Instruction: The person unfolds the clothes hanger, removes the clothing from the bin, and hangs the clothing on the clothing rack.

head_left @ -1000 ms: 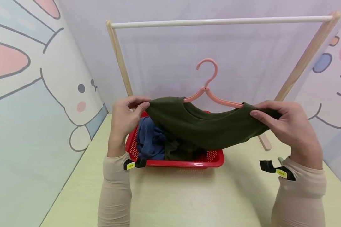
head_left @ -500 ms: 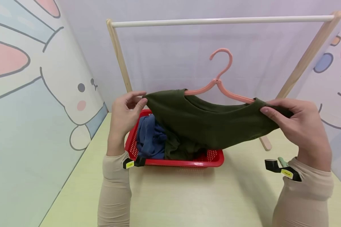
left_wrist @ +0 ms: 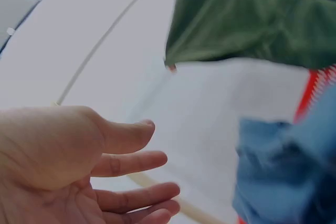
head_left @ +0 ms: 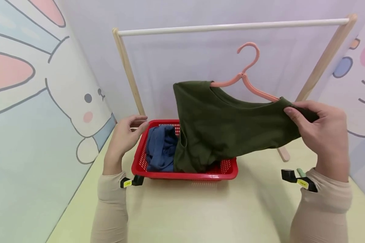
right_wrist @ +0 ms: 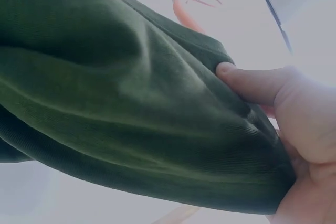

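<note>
A dark green shirt (head_left: 231, 121) hangs on a pink clothes hanger (head_left: 249, 64), whose hook rises out of the neckline. My right hand (head_left: 323, 131) pinches the shirt's right shoulder, thumb in front; in the right wrist view the thumb presses the cloth near the collar. My left hand (head_left: 126, 135) is free of the cloth, fingers loosely extended, left of the shirt. In the left wrist view a gap separates those fingers from the shirt's sleeve corner (left_wrist: 181, 51). The shirt's lower part hangs down into a red basket (head_left: 188, 176), beside a blue garment (head_left: 160, 148).
Behind the basket stands a clothes rack with a white bar (head_left: 231, 28) and wooden legs (head_left: 128, 71). Walls with cartoon drawings (head_left: 76, 87) close in both sides. A small green object (head_left: 300, 172) lies near my right wrist on the pale table (head_left: 185, 212).
My left hand has let go of the shirt's left shoulder and moved down and left. The hanger and shirt have risen and shifted right, with my right hand still holding the right shoulder.
</note>
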`<state>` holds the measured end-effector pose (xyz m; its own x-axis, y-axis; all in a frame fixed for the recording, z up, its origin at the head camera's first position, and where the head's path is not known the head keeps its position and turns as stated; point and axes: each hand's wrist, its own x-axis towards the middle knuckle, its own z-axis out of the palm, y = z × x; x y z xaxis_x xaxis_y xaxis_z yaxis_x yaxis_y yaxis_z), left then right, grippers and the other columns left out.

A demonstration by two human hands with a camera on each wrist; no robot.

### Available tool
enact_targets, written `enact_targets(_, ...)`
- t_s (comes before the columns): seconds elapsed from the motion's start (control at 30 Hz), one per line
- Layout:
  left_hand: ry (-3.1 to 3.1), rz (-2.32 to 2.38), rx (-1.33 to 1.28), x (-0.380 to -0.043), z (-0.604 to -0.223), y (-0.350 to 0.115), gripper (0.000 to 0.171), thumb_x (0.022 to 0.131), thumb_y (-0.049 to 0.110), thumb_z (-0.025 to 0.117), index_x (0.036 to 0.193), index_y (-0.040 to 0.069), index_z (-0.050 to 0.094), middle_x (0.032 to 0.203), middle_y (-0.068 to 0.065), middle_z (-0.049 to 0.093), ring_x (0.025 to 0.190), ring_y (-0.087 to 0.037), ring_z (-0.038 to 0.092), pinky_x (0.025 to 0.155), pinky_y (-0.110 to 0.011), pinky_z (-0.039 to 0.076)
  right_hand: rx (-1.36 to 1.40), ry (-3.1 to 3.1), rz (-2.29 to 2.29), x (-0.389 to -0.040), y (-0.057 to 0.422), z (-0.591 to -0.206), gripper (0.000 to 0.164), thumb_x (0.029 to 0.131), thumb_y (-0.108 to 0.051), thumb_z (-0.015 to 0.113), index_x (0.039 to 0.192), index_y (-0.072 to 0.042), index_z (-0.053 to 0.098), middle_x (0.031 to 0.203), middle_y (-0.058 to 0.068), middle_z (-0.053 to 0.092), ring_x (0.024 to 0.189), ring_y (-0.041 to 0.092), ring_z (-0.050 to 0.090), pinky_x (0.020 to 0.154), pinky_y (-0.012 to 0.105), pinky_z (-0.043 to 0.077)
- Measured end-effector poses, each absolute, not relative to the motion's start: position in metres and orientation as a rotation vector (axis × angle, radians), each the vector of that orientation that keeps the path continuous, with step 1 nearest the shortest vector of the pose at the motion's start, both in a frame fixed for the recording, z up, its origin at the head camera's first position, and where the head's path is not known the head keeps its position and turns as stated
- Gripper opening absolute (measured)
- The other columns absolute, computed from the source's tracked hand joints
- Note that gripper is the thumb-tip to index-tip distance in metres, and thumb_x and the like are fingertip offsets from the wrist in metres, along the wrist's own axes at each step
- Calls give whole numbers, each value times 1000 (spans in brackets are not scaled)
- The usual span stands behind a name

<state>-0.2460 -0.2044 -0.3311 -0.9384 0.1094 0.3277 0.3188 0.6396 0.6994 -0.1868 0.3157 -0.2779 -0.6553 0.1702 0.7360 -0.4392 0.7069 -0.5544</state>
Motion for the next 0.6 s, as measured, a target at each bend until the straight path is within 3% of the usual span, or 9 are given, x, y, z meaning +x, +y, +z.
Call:
enact_targets(0.3, -2782, -1142, -175, -270, -378, -206, 48, 113, 25, 66, 157, 7, 61, 150, -29, 64, 134, -49, 65, 102, -62, 61, 35, -1970, 914, -173, 333, -274, 22, 96, -13, 87, 106, 7, 85, 81, -42, 64, 72, -14, 57, 76, 10, 41)
enact_targets(0.43, -2768, -1174, -172, -281, -397, -201, 48, 112, 22, 67, 158, 8, 61, 143, -29, 68, 124, -46, 71, 98, -58, 64, -25, -1937, 925, -168, 338, -274, 26, 97, -14, 86, 110, 9, 84, 83, -41, 64, 74, -13, 58, 78, 10, 44)
enact_targets(0.6, -2689, -1203, -152, -288, -410, -194, 42, 111, 19, 67, 151, 6, 66, 123, -26, 76, 104, -38, 78, 94, -54, 66, -59, -1916, 949, -163, 340, -275, 27, 98, -15, 85, 111, 9, 84, 82, -38, 65, 73, -10, 58, 76, 12, 45)
